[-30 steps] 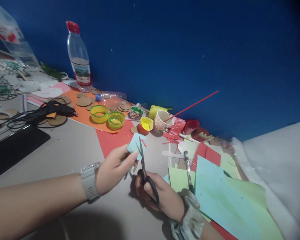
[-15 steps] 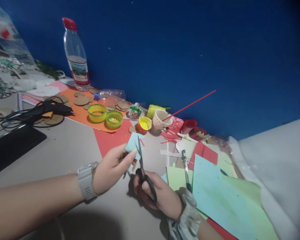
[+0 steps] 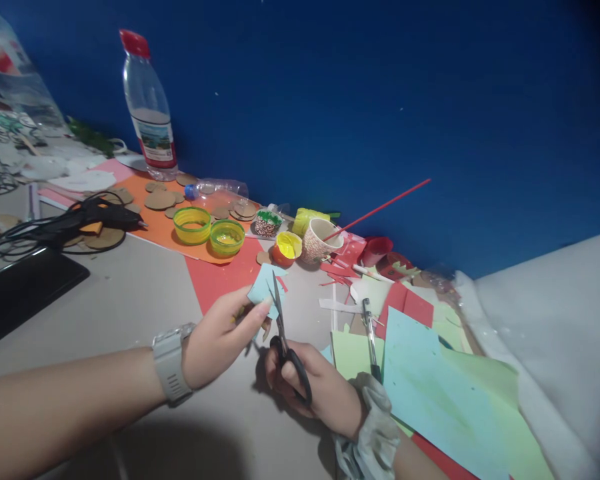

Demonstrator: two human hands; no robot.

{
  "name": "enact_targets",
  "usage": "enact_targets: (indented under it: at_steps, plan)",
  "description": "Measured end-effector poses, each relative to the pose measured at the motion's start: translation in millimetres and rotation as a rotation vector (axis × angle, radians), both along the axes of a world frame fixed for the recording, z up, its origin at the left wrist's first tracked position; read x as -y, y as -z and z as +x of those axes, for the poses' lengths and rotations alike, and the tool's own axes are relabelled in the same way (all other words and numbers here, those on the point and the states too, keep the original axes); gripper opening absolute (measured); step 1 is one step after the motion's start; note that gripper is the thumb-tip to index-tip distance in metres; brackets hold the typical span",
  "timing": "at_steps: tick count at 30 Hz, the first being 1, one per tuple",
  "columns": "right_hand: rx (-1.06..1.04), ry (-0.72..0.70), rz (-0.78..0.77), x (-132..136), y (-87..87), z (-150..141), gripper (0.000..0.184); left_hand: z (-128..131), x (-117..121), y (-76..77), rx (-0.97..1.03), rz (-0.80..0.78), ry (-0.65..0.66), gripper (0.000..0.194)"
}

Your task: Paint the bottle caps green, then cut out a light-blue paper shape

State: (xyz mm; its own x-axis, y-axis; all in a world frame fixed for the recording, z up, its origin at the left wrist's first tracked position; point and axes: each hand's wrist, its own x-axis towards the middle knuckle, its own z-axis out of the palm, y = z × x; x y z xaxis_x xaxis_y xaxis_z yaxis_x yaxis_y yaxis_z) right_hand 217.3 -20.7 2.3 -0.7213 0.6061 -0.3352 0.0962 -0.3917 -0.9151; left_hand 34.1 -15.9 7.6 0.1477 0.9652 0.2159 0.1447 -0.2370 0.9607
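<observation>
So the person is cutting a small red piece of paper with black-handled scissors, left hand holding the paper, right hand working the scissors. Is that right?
Not quite: the piece of paper is light blue, not red, as the head view shows. The rest holds: the left hand pinches it while the right hand works the black-handled scissors.

craft table, paint pots (image 3: 227,237), coloured paper sheets (image 3: 437,387), glue gun (image 3: 97,215)

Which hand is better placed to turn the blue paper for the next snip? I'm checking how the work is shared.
Likely the left hand: it already pinches the blue paper piece at its lower edge. The right hand has its fingers through the scissors, whose blades meet the paper.
</observation>
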Motion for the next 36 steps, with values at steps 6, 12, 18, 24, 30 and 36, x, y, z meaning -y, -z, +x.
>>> enact_targets:
  at_steps: [6,12,18,24,30,36]
  plan:
    - [0.0,0.007,-0.013,-0.2,0.8,0.3,0.054,0.3,-0.3,0.0,0.0,-0.007,0.003,0.022]
    - [-0.008,0.0,-0.005,-0.4,0.5,-0.1,0.052,0.2,0.0,0.6,-0.008,-0.013,0.007,0.023]
    - [0.002,0.001,-0.008,-1.0,-0.6,-0.8,0.055,0.4,0.1,1.8,-0.01,-0.008,0.003,0.025]
    - [0.002,0.006,-0.018,-0.4,-0.5,0.0,0.054,0.9,0.4,-0.8,-0.016,-0.007,-0.007,0.024]
    - [-0.001,0.006,-0.016,0.5,1.7,-0.1,0.053,0.8,0.7,-0.3,-0.001,0.0,-0.011,0.025]
    - [0.007,0.007,-0.015,0.3,2.5,0.3,0.053,1.0,1.3,2.2,0.046,-0.029,0.007,0.026]
